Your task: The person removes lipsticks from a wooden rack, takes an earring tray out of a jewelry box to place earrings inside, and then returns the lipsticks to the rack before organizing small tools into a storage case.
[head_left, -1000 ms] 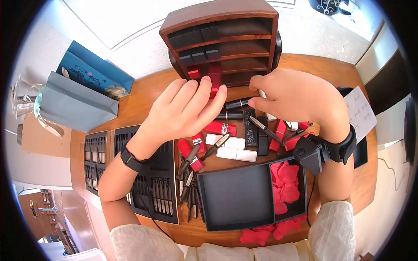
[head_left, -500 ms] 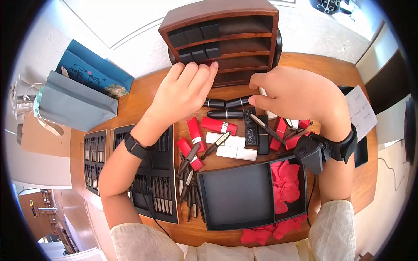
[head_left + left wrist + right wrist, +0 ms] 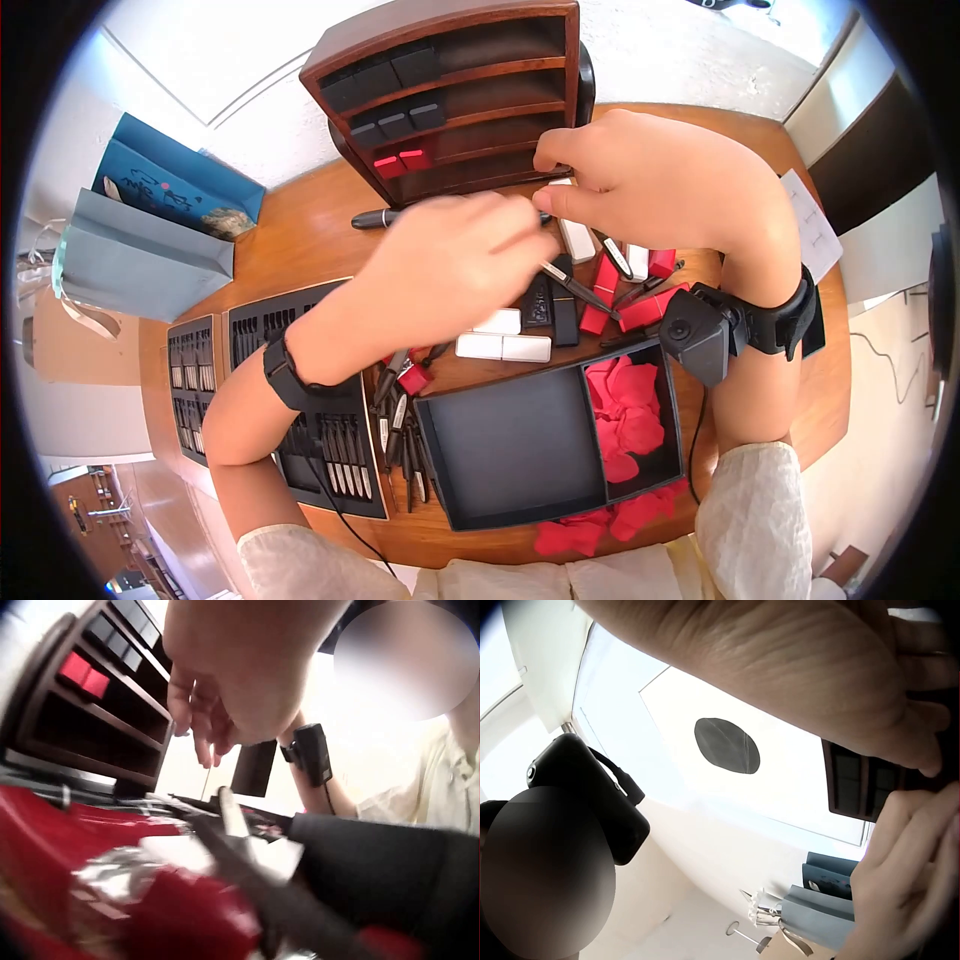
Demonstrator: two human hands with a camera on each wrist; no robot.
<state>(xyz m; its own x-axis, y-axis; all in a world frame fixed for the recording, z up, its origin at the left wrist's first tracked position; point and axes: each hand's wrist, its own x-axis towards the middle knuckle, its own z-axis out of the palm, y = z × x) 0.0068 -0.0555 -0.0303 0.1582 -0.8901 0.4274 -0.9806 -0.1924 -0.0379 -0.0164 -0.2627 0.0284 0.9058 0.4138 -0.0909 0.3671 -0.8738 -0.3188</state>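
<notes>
My left hand point(image 3: 465, 260), blurred and palm down, hovers over the pile of cosmetic tubes in the head view. Its fingers look loosely bent, and I see nothing in them. Beneath and around it lie white tubes point(image 3: 505, 347), a black tube point(image 3: 372, 218) and red tubes point(image 3: 600, 295). My right hand point(image 3: 660, 185) hangs over the pile's right side, thumb and index finger apart, a dark tube end close to the thumb. Two red tubes point(image 3: 388, 166) stand side by side on the third shelf of the wooden cabinet point(image 3: 470, 75).
An open black box point(image 3: 510, 450) with red petals point(image 3: 625, 410) sits near my body. Black slotted trays point(image 3: 345, 450) hold pens at left, with loose brown pens point(image 3: 405, 440) beside them. Gift bags point(image 3: 150, 245) stand at back left. Black boxes point(image 3: 395, 125) fill part of the shelves.
My left hand has let go of a red tube at the third shelf, then come down and forward over the pile. My right hand keeps its pose. The head view has shifted.
</notes>
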